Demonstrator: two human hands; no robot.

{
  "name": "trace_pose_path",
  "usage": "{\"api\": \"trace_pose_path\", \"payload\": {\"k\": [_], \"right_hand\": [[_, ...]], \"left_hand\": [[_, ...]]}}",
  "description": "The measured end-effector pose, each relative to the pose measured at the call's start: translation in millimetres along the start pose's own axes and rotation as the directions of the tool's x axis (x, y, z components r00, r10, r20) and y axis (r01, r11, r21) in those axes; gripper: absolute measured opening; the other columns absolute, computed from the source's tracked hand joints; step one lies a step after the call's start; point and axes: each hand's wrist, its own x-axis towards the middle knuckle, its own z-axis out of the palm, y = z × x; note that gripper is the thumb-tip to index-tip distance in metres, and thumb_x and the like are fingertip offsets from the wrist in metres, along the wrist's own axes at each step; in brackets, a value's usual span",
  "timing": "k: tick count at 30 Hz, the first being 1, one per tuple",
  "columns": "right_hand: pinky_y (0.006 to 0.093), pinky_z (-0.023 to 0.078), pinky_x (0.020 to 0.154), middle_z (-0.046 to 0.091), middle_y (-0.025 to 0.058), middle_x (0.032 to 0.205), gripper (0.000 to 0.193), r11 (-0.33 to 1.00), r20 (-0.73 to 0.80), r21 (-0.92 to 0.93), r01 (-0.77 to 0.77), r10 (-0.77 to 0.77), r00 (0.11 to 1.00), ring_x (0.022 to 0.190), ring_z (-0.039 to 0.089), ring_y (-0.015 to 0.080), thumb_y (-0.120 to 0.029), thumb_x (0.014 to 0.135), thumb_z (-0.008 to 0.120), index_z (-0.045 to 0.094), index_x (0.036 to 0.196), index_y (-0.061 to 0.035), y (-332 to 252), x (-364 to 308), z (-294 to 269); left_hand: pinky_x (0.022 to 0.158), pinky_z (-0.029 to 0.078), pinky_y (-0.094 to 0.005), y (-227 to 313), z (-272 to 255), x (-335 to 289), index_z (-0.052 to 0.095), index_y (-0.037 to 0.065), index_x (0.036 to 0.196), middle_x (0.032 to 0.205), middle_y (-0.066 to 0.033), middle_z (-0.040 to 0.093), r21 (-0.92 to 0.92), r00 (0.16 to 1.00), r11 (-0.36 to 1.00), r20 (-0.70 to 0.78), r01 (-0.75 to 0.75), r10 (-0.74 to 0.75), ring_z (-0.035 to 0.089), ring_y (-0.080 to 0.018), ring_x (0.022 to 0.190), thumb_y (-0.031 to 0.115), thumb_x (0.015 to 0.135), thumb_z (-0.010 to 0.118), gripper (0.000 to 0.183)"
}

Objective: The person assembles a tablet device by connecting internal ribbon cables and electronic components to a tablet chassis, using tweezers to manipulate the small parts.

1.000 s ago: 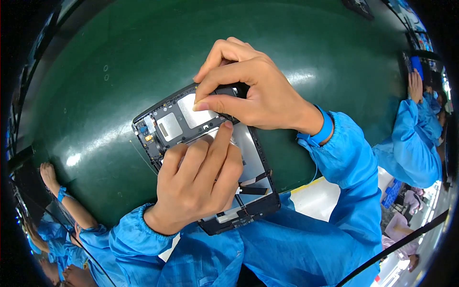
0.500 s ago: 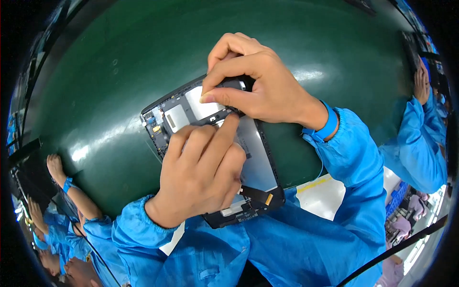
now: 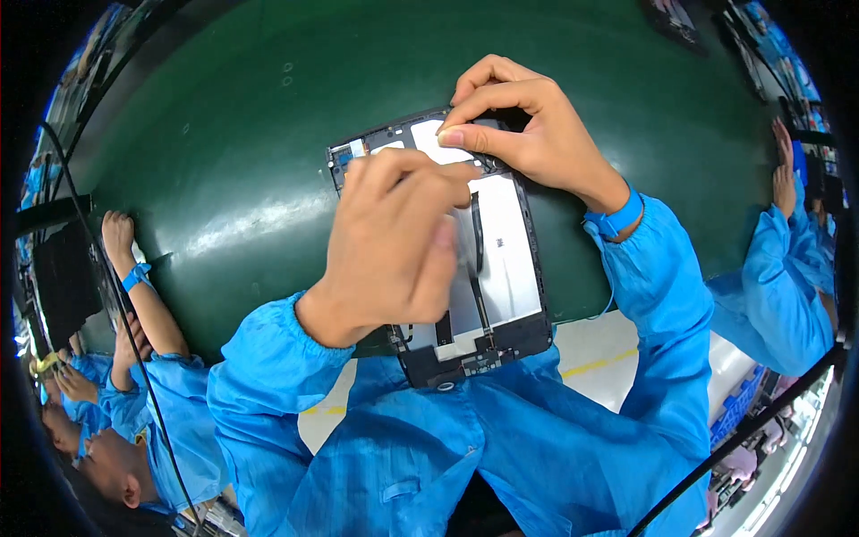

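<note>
tiny illegible mark [image 3: 499, 242] on tablet [image 3: 517, 288]

This looks like an electronics factory or workshop: an opened device [image 3: 514, 251] with bare circuitry [image 3: 483, 361] at a green surface [image 3: 268, 143], a worn blue smock [image 3: 403, 430] and wrist strap [image 3: 616, 220], co-workers [image 3: 787, 277] in matching blue on both sides, yellow lines [image 3: 586, 368] on the pale floor [image 3: 599, 389].

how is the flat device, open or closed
Open: the device shows its inside, with a black ribbon cable and a bright white panel uncovered.
</note>
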Motion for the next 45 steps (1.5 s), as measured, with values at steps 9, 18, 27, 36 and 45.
{"api": "trace_pose_path", "payload": {"k": [9, 18, 27, 36, 45], "right_hand": [[0.0346, 0.055, 0.093, 0.074, 0.0089, 0.111, 0.032, 0.983, 0.001, 0.116, -0.142, 0.142, 0.99, 0.104, 0.07, 0.0199, -0.016, 0.095, 0.082, 0.081, 0.126, -0.0071, -5.4, -6.7, -4.2], [0.0403, 0.047, 0.107, 0.071, 0.015, 0.126, 0.052, 0.989, -0.085, -0.102, 0.105, -0.113, 0.99, 0.119, 0.064, 0.03, -0.008, 0.076, 0.067, 0.077, 0.127, -0.0058, -11.6, -12.9, -16.1], [0.0479, 0.052, 0.098, 0.074, 0.0103, 0.116, 0.036, 0.878, 0.19, -0.191, 0.44, -0.406, 0.894, 0.114, 0.063, 0.0374, -0.007, 0.061, 0.068, 0.082, 0.093, -0.01, -91.6, -3.9, 42.0], [0.0446, 0.047, 0.094, 0.072, 0.009, 0.117, 0.045, 0.863, 0.299, -0.241, 0.444, -0.37, 0.88, 0.113, 0.063, 0.0308, 0.004, 0.072, 0.066, 0.074, 0.115, -0.0091, -54.7, 19.8, 72.1], [0.044, 0.048, 0.088, 0.072, 0.0096, 0.106, 0.048, 0.866, 0.191, -0.187, 0.464, -0.431, 0.882, 0.107, 0.063, 0.0317, 0.007, 0.072, 0.062, 0.075, 0.116, -0.0084, -51.2, 15.6, 75.2]], "left_hand": [[0.095, 0.049, -0.0455, -19.9, -17.3, -27.2, 0.072, 0.001, 0.108, 0.11, -0.0147, 0.077, -0.014, 0.961, 1.0, -0.274, 0.021, -0.024, 0.066, -0.0342, 0.098, 0.002, 0.09, 0.058, 0.023], [0.071, 0.053, -0.0418, 0.6, -41.0, -73.2, 0.079, 0.002, 0.093, 0.087, -0.0106, 0.072, 0.131, 0.979, 0.988, -0.176, -0.081, 0.104, 0.064, -0.03, 0.077, 0.014, 0.065, 0.066, 0.033], [0.073, 0.055, -0.04, 5.7, -44.8, -96.5, 0.08, 0.002, 0.097, 0.094, -0.0106, 0.076, 0.159, 0.994, 0.986, -0.083, -0.056, 0.07, 0.068, -0.0284, 0.082, 0.013, 0.065, 0.067, 0.036], [0.083, 0.057, -0.0406, 2.2, -32.6, -96.3, 0.081, 0.004, 0.104, 0.112, -0.0097, 0.08, 0.116, 0.962, 0.972, -0.211, 0.202, -0.175, 0.071, -0.0295, 0.094, -0.006, 0.067, 0.068, 0.041], [0.09, 0.058, -0.0418, 4.2, -32.0, -96.3, 0.081, 0.002, 0.11, 0.126, -0.0118, 0.08, 0.144, 0.944, 0.951, -0.226, 0.275, -0.239, 0.073, -0.0318, 0.102, -0.008, 0.071, 0.067, 0.043]]}}
